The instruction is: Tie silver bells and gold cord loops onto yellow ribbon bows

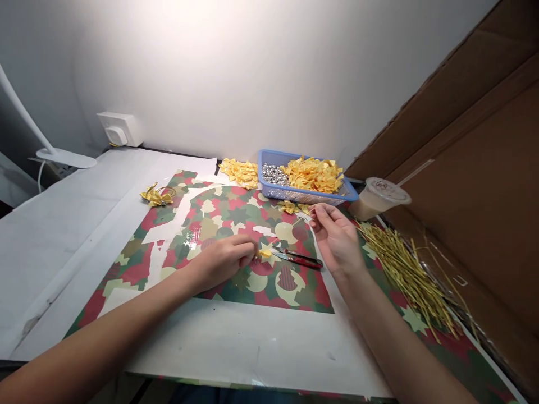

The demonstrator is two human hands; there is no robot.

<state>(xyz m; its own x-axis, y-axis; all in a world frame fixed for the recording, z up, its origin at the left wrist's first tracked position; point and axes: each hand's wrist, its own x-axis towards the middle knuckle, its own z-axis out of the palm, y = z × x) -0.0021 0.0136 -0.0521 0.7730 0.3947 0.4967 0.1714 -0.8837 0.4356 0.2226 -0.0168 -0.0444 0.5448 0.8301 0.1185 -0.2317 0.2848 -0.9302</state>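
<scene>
My left hand (pixel 236 253) is closed over the patterned paper, its fingertips pinching a small yellow ribbon bow (pixel 265 253). To the right, my right hand (pixel 337 233) is raised in a pinch on a thin pale cord (pixel 300 221). The cord slants down toward the bow; whether the two are joined is too fine to tell. Between my hands lies a pair of small scissors (pixel 301 260) with dark red handles, blades pointing at the bow. A few loose yellow bows (pixel 288 207) rest just beyond my right fingertips.
A blue basket (pixel 309 196) at the wall holds yellow bows and silver bells (pixel 275 174). More bows (pixel 240 171) lie left of it. Finished-looking bows with cord (pixel 156 196) sit far left. At right stand a lidded cup (pixel 379 199) with a straw and a bundle of gold cords (pixel 406 275).
</scene>
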